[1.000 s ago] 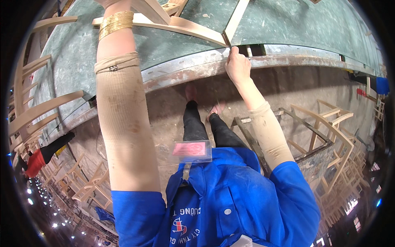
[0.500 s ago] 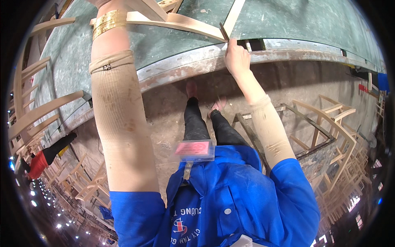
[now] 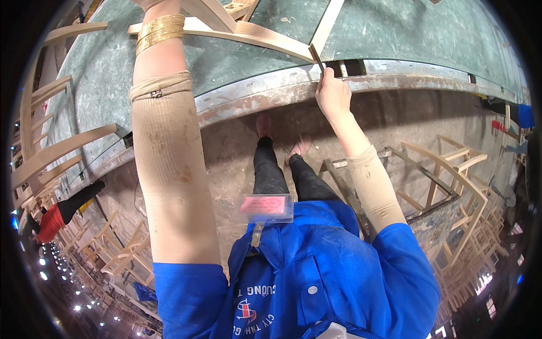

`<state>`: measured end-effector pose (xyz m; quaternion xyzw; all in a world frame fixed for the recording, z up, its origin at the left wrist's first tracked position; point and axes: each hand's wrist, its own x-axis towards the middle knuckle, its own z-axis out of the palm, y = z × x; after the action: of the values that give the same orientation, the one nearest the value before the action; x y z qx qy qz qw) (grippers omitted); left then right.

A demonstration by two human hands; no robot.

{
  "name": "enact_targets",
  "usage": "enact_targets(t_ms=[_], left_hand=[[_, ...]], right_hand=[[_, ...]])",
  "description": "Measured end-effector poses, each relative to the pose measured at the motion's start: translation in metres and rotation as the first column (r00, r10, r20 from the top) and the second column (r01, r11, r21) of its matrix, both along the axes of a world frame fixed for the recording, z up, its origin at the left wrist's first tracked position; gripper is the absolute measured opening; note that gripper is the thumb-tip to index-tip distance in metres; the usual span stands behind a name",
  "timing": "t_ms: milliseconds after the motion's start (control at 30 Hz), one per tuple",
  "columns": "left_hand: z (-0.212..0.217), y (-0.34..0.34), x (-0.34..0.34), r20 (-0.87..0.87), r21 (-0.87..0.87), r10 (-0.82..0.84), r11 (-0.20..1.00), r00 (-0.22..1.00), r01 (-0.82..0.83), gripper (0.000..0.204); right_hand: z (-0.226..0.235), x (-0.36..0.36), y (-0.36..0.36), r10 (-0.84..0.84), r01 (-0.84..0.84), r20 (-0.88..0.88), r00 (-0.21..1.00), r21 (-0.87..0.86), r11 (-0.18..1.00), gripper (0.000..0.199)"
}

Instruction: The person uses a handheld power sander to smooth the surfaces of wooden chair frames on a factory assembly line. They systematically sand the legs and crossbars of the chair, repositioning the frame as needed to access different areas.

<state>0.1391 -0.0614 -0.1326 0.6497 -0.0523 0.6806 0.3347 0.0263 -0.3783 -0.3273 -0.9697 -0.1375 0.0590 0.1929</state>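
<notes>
Head: dark tool (image 3: pixel 317 58), printed pink card (image 3: pixel 263 205)

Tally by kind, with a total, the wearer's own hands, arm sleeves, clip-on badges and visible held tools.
Bare hands: 2 (left hand, mostly cut off; right hand)
Beige arm sleeves: 2 (left sleeve, right sleeve)
Clip-on badge: 1
Thin dark flat tool: 1
Total: 6

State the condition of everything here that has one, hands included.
Right hand: closed on thin dark tool
Thin dark tool: slanted, far end at a corner of the wooden frame
Wooden frame: on green tabletop, bare, unpainted
Left hand: mostly out of picture, grip hidden
Green tabletop: scuffed
Beige arm sleeves: pulled on, stained
Badge: clipped to blue shirt
</notes>
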Motion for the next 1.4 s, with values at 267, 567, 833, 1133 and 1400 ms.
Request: enact_targets(t_ms=[267, 567, 833, 1133, 1400], left_hand=[[0.002, -0.009, -0.003, -0.130, -0.021, 0.085, 0.996, 0.988, -0.088, 0.037], [-0.001, -0.009, 0.001, -0.109, -0.046, 0.035, 0.998, 0.993, -0.040, 0.036], [0.000, -0.010, -0.001, -0.099, -0.019, 0.077, 0.997, 0.992, -0.080, 0.039], [-0.004, -0.006, 0.006, -0.030, 0.001, 0.073, 0.997, 0.997, -0.073, 0.038], [0.001, -0.010, 0.002, -0.054, -0.021, 0.053, 0.998, 0.997, -0.055, 0.038]], right_hand=[[-0.002, 0.019, 0.011, 0.003, -0.004, 0.064, 0.998, 0.020, 1.000, 0.010], [-0.009, 0.010, 0.003, 0.013, -0.015, 0.094, 0.996, 0.023, 1.000, 0.013], [-0.007, 0.010, 0.002, 0.013, -0.017, 0.096, 0.995, 0.041, 0.999, 0.011], [-0.002, 0.011, -0.003, -0.002, 0.001, 0.047, 0.999, 0.021, 1.000, 0.007], [-0.004, 0.011, -0.006, 0.032, -0.032, 0.044, 0.999, -0.002, 0.999, 0.008]])
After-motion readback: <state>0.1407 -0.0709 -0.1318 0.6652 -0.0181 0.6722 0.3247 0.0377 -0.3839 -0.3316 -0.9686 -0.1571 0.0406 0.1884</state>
